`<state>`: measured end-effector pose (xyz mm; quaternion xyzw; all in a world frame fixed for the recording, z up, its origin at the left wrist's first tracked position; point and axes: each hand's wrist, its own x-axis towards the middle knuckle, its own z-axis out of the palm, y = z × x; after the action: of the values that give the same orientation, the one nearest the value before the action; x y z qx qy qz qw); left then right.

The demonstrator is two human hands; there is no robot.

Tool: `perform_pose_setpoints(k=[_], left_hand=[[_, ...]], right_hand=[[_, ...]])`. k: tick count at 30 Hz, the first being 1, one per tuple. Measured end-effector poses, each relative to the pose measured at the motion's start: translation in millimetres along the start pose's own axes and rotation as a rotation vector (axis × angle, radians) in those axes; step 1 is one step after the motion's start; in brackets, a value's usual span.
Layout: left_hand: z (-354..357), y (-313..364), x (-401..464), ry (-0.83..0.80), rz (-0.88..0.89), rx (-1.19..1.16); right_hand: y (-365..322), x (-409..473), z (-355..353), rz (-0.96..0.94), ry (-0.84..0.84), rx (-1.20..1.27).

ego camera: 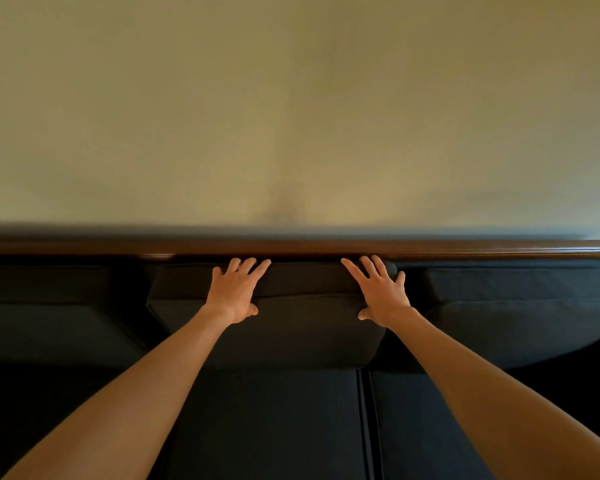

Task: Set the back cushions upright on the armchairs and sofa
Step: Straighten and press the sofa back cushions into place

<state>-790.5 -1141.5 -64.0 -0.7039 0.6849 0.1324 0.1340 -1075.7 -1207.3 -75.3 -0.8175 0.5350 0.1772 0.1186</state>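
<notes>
Pressing dark middle back cushion (305,327) upright, left hand (234,292), right hand (378,292), flat open grip

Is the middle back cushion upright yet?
Upright: the middle back cushion stands against the wooden rail, left hand and right hand pressing its top.

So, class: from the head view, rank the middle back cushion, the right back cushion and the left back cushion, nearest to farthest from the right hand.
1. Middle back cushion: centre, the right hand presses on it.
2. Right back cushion: just to the hand's right, apart.
3. Left back cushion: far left, beyond the left hand.
</notes>
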Motion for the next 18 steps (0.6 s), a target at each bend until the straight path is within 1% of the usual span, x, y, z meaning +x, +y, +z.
perform_pose_setpoints(k=[5, 9, 10, 12, 14, 16, 18], left_hand=[[4, -8, -5, 0.042, 0.065, -0.043], [10, -32, -14, 0.099, 0.146, -0.139], [11, -46, -18, 0.117, 0.165, -0.168], [9, -79, -28, 0.147, 0.198, -0.225], [6, -120, -39, 0.165, 0.216, -0.291], [0, -169, -51, 0.167, 0.237, -0.335], [-3, -225, -66, 0.169, 0.246, -0.322]], right_hand=[[-5, -4, -3, 0.053, -0.032, 0.003], [-39, -7, -13, 0.161, -0.094, 0.015], [-58, -5, -18, 0.148, -0.105, 0.036], [-112, 1, -29, 0.049, -0.082, 0.090], [-180, 9, -39, -0.084, 0.009, 0.167], [-253, 17, -51, -0.201, 0.104, 0.307], [-320, 23, -63, -0.280, 0.137, 0.432]])
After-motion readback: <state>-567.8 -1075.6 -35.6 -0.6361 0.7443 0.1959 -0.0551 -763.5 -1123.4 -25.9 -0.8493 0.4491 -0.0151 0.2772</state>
